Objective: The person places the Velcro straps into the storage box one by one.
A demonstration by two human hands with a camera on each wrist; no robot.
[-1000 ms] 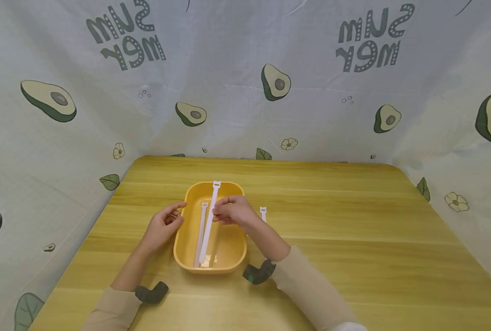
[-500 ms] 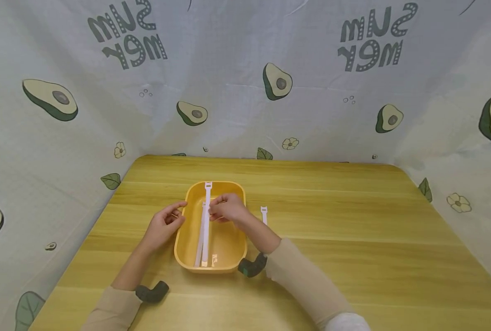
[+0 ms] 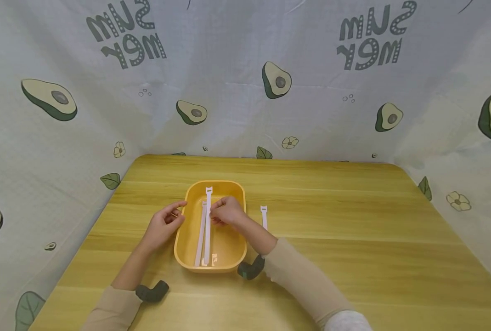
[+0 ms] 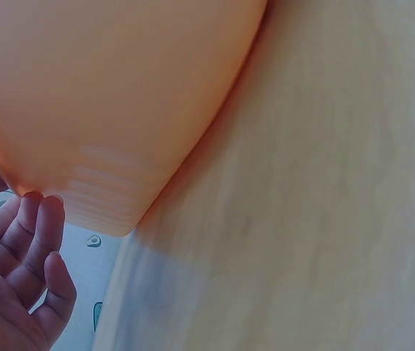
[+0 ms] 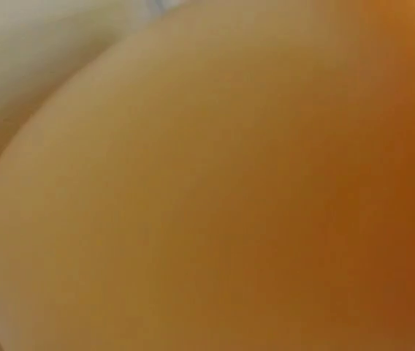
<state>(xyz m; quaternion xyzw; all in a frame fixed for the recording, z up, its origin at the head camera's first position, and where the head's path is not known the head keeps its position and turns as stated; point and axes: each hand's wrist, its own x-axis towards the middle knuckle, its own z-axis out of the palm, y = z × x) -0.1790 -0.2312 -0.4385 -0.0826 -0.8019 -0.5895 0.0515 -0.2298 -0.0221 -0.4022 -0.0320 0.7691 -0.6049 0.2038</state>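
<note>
Printed cloth (image 3: 228, 46) with avocados, flowers and backward-reading "SUMMER" lettering surrounds the far edge and sides of a wood-grain table (image 3: 373, 216). On its near-left half sits a yellow, round-cornered plastic tub (image 3: 230, 248), whose wall fills most of the right wrist view, too blurred to show any hand. Beige sleeves (image 3: 307, 280) cover both forearms. The left hand (image 3: 163, 226) rests its loosely bent fingers against the tub's left rim, taking no clear grip. The right hand (image 3: 227, 210) reaches over the tub, its thumb and fingertips closed in a pinch. A dark curved wrist piece (image 3: 152, 292) shows at each cuff. Between the right fingertips is a white slotted strap (image 3: 207, 236), its head toward the far rim, its tail toward the near end; whether it touches the floor cannot be told. Just left of it, a second strap (image 3: 200, 246) lies slanted inside the tub. A third strap (image 3: 264, 216) lies right of the tub, partly hidden by the right arm.
</note>
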